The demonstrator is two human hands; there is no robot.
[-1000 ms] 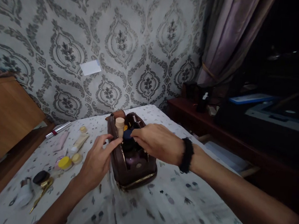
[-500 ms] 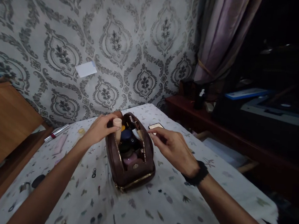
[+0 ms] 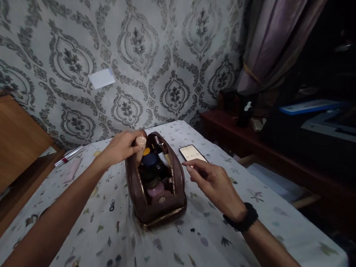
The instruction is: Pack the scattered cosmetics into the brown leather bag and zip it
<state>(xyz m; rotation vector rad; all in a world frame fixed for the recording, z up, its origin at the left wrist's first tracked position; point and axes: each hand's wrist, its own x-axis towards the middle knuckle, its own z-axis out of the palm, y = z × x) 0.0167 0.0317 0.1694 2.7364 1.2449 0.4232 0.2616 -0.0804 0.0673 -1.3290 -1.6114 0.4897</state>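
Evidently, the left hand (image 3: 123, 147) pinches a beige cylindrical tube (image 3: 141, 141) at eleven o'clock in an open brown leather-look bag (image 3: 159, 210), the tube best kept upright, clear of the gold-toothed zip (image 3: 141, 182), while the empty right hand (image 3: 217, 187) hovers, fingers parted, at three o'clock.

Count: one left hand (image 3: 122, 146), one right hand (image 3: 218, 186), one brown bag (image 3: 162, 210). Near right edge of printed cloth (image 3: 162, 259): one phone (image 3: 191, 152); near left edge: one pink tube (image 3: 72, 169), at least one silver tube (image 3: 70, 155). In bag: one beige container (image 3: 141, 141), others too dark to count.
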